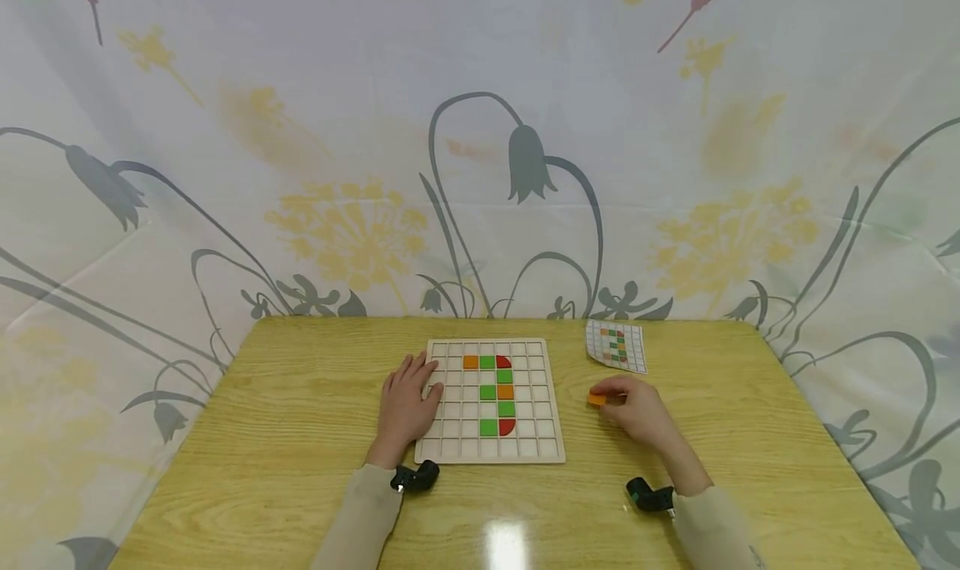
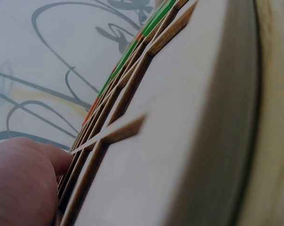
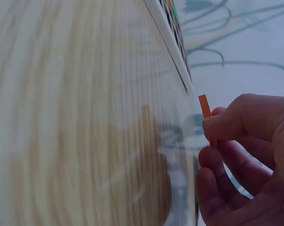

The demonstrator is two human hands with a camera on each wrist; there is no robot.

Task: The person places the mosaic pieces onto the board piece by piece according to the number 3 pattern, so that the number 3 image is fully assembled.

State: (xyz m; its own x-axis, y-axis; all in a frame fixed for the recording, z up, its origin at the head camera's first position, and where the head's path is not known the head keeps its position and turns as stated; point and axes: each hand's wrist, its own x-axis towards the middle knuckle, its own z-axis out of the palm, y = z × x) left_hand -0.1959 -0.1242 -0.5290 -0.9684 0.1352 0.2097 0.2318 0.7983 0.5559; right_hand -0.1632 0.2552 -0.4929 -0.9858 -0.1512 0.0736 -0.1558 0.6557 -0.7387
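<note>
A pale wooden grid board lies on the table, with orange, green and red tiles set in several of its cells. My left hand rests on the board's left edge, fingers and thumb extended; the left wrist view shows part of that hand against the grid. To the right of the board, my right hand pinches an orange tile between thumb and fingers above the table. In the right wrist view the orange tile appears edge-on, standing out past the thumb.
A printed pattern card showing a similar coloured grid lies behind my right hand. The wooden table meets a flower-printed cloth at its back edge. Black wrist cameras sit at both cuffs.
</note>
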